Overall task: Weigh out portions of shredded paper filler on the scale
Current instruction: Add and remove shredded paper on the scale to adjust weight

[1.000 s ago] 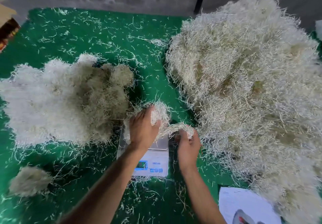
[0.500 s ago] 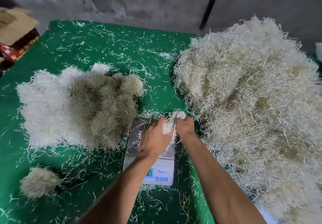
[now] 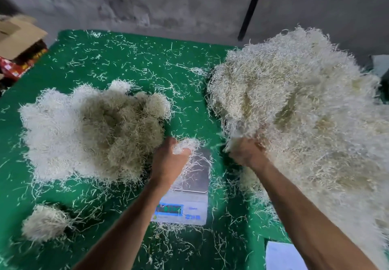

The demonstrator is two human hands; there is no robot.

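A small digital scale (image 3: pixel 189 198) with a steel plate sits on the green cloth between my arms; loose strands lie on its plate. My left hand (image 3: pixel 168 160) hovers over the scale's far left corner and grips a small tuft of shredded paper (image 3: pixel 186 144). My right hand (image 3: pixel 246 149) is dug into the near edge of the big pile of shredded paper (image 3: pixel 305 112) on the right, fingers curled into the strands. A smaller pile of shredded paper (image 3: pixel 92 131) lies to the left of the scale.
A little wad of filler (image 3: pixel 45 222) sits at front left. Stray strands litter the green cloth (image 3: pixel 130 63). A cardboard box (image 3: pixel 19 36) stands at far left, a white sheet (image 3: pixel 282 256) at front right, and a grey wall with a black bar (image 3: pixel 250 11) behind.
My right hand has left the tuft over the scale and moved right into the big pile. My left hand keeps the tuft above the scale plate.
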